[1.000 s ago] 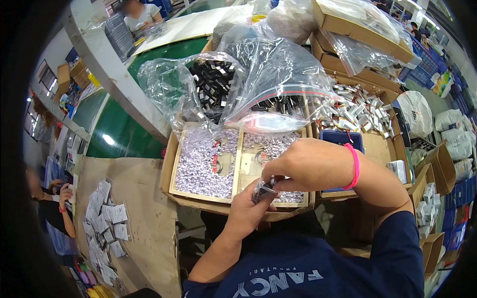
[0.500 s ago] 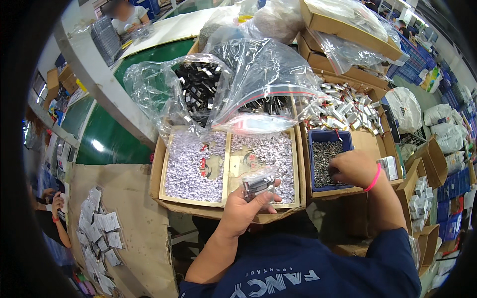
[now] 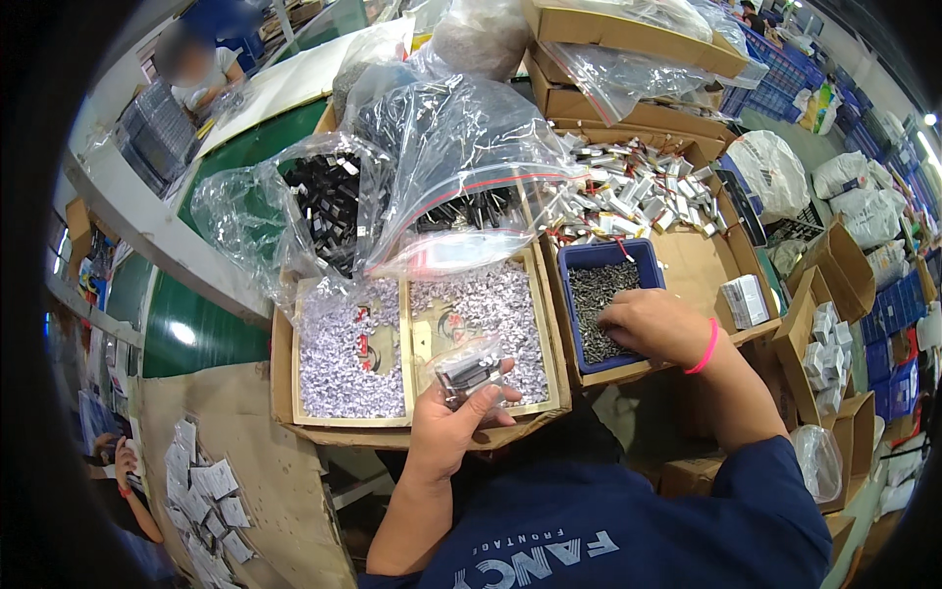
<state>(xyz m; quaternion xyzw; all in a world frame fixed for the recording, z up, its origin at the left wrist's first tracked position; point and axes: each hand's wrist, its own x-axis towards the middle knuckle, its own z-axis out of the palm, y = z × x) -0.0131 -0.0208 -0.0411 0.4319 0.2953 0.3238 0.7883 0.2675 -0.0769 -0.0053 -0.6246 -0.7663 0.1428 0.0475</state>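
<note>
While L hand (image 3: 444, 429) grips plastic bag (image 3: 469, 369) – R hand (image 3: 663, 326) touches tiny grey pcs (image 3: 596, 293).

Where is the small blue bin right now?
In the head view, the small blue bin sits right of centre, just right of the two-part tray and below the heap of silver packs, with the right hand dipped into it.

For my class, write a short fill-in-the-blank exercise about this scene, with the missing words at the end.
1. The hand holding a small clear plastic bag is the ____ one.
2. The right hand reaches into a rectangular plastic bin coloured ____.
3. The thin wristband is ____.

Missing words: left; blue; pink.
</note>
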